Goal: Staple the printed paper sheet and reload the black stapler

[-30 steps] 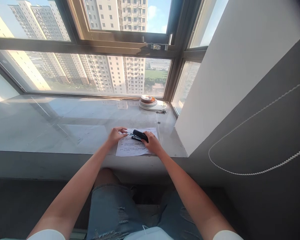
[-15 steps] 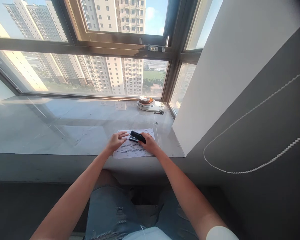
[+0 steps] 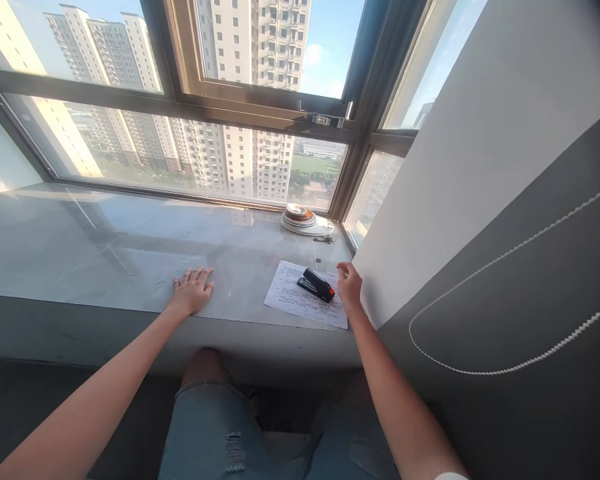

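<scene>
My left hand point(image 3: 193, 291) lies flat on the pale window sill point(image 3: 235, 293), fingers spread and nothing under them that I can see. Several tiny thin bits point(image 3: 159, 283) lie on the sill just left of it. A black stapler point(image 3: 316, 285) with a red patch at its near end rests at a slant on printed sheets of paper point(image 3: 283, 293). Just right of the stapler and apart from it, my right hand point(image 3: 350, 285) is at the papers' right edge. Its fingers are curled in, and nothing shows in them.
A stack of round plate-like pieces point(image 3: 299, 220) stands in the sill's back corner, with a small dark chain-like item point(image 3: 324, 239) before it. A white wall point(image 3: 420, 200) closes in on the right, and a beaded cord point(image 3: 460, 370) hangs there. Windows run along the back.
My right hand has let go of the stapler and moved right; the stapler now lies on the papers. My left hand has left the papers and settled flat on the sill further left.
</scene>
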Available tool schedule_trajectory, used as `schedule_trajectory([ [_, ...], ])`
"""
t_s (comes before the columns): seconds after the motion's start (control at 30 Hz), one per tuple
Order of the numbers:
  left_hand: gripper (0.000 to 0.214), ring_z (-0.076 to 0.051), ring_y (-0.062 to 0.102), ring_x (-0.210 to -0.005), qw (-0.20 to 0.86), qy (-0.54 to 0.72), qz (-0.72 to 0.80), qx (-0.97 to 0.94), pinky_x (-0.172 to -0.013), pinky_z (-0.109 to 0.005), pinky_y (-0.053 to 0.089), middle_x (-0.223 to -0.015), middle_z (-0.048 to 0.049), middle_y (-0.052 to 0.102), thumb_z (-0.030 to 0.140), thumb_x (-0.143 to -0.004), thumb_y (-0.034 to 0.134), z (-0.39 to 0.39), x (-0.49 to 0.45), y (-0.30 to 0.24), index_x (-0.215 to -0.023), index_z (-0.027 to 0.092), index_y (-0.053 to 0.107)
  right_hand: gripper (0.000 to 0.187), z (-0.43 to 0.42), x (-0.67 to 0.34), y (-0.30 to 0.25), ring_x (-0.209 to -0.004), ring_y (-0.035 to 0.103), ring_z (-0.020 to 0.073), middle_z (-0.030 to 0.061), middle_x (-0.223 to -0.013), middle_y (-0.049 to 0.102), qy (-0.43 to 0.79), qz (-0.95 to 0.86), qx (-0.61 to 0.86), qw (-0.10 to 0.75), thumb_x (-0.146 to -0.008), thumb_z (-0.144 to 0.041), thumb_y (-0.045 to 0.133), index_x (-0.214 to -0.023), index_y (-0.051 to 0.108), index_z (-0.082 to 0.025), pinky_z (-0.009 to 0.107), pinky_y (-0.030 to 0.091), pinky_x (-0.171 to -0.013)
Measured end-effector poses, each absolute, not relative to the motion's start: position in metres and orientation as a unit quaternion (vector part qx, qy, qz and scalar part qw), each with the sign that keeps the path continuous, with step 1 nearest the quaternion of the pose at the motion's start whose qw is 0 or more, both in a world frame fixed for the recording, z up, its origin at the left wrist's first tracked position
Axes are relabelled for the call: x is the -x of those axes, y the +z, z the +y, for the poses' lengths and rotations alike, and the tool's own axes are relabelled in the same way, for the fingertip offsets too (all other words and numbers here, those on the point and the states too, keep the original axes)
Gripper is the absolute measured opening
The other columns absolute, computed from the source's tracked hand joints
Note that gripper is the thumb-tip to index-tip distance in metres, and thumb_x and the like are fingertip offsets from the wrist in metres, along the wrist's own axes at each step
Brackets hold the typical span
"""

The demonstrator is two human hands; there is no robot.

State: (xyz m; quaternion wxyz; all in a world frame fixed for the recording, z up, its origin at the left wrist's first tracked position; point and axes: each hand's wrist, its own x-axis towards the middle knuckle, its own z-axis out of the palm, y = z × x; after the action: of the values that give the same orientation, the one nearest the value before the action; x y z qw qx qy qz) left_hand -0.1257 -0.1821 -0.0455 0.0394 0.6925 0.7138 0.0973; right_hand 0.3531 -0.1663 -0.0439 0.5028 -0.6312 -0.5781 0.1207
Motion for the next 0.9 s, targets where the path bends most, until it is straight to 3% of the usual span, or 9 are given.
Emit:
schedule_trajectory([
  [0.17,0.058,-0.039,0.028,-0.153,0.020,0.110,0.713,-0.693,-0.120,-0.068,0.022,-0.165,-0.0103,0.040,0.045,-0.100,0.031,-0.186,0.125,-0.041,-0.152,0.027,0.049,0.037,-0.116,-0.353,-0.054,-0.142,0.049,0.0300,0.0170,-0.149,0.055,0.103,-0.735,0.589,0.320,-0.094,-0.042,0.059,-0.122,0.066,-0.019,0.051,0.042,-0.116],
  [0.37,0.058,-0.039,0.028,-0.153,0.024,0.110,0.713,-0.693,-0.119,-0.068,0.022,-0.164,-0.0107,0.040,0.045,-0.100,0.032,-0.184,0.129,-0.044,-0.152,0.027,0.050,0.036,-0.085,-0.303,-0.055,-0.151,0.042,0.0291,0.0200,-0.156,0.050,0.106,-0.786,0.585,0.171,-0.104,-0.034,0.049,-0.136,0.059,-0.019,0.057,0.034,-0.121],
  [0.57,0.064,-0.037,0.019,-0.157,0.067,0.097,0.714,-0.691,-0.122,-0.069,0.016,-0.170,-0.0083,0.030,0.047,-0.101,0.025,-0.176,0.138,-0.053,-0.159,0.025,0.042,0.047,-0.062,-0.197,-0.052,-0.158,0.026,0.0197,0.0083,-0.168,0.036,0.112,-0.842,0.515,0.113,-0.108,-0.037,0.042,-0.152,0.048,-0.023,0.045,0.021,-0.129],
  [0.73,0.065,-0.032,0.022,-0.158,0.111,0.163,0.713,-0.673,-0.125,-0.064,0.015,-0.168,-0.0087,0.034,0.046,-0.103,0.016,-0.173,0.145,-0.053,-0.160,0.023,0.039,0.053,-0.051,-0.117,-0.054,-0.161,0.015,0.0194,0.0060,-0.172,0.022,0.129,-0.877,0.456,0.081,-0.110,-0.042,0.032,-0.161,0.036,-0.025,0.056,0.011,-0.130],
  [0.9,0.065,-0.029,0.030,-0.156,0.119,0.215,0.716,-0.653,-0.127,-0.058,0.018,-0.167,-0.0079,0.038,0.051,-0.104,0.017,-0.173,0.148,-0.054,-0.160,0.025,0.038,0.053,-0.046,-0.085,-0.054,-0.162,0.011,0.0196,0.0057,-0.173,0.019,0.129,-0.883,0.445,0.080,-0.110,-0.043,0.031,-0.161,0.035,-0.026,0.060,0.010,-0.129],
])
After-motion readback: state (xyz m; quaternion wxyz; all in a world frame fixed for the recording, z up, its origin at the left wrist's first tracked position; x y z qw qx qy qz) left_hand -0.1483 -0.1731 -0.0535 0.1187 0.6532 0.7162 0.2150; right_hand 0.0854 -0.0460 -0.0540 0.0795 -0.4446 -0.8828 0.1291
